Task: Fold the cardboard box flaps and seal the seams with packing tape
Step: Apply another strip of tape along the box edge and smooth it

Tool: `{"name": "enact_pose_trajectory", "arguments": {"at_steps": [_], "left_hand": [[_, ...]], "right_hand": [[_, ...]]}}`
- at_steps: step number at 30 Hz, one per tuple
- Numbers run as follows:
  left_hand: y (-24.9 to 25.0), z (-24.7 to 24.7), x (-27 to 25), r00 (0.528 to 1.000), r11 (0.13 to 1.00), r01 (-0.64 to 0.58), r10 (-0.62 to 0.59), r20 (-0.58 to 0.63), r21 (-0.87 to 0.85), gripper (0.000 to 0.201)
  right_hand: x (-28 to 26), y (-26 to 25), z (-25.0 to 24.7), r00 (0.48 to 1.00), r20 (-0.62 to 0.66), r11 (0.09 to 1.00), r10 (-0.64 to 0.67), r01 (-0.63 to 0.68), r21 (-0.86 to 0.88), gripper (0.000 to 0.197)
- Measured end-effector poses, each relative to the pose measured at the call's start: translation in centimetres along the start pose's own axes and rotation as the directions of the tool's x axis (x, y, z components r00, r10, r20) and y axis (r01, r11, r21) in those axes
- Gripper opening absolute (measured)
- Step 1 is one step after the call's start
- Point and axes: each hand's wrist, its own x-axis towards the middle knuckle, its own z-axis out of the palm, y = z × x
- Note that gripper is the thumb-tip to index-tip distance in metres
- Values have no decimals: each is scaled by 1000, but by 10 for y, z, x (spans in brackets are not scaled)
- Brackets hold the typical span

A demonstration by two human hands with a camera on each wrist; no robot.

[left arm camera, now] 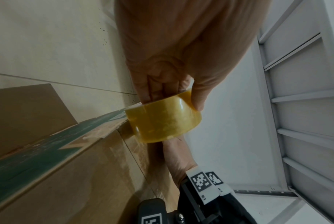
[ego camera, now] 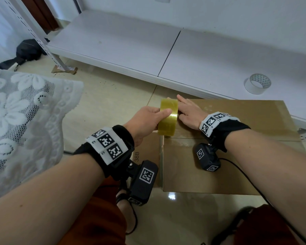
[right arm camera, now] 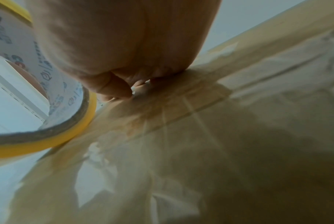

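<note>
cardboard box | tape roll gripped at box's left edge by left hand | box top pressed by flat-fingered right hand

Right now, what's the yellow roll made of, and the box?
The roll looks like glossy see-through plastic tape, amber, with a bright glare line; the right wrist view shows a printed core, probably cardboard. The box looks like matte brown cardboard, with torn papery edges in the left wrist view and shiny clear tape over its seams.

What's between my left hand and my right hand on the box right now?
The yellow tape roll stands on edge between them in the head view: the left hand grips it, and the right hand lies flat on the box beside it.
</note>
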Motion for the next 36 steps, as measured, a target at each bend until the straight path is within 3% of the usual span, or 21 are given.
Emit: {"name": "enact_pose_trajectory", "arguments": {"at_steps": [17, 36], "left_hand": [[10, -2, -10, 997, 997, 72, -72, -30, 20, 25], [13, -7, -13, 969, 970, 243, -241, -60, 21, 42]], "right_hand": [[1, 3, 5, 1000, 3, 1000, 4, -3, -22, 67], [2, 1, 5, 1000, 7, 998, 6, -6, -58, 68]]}}
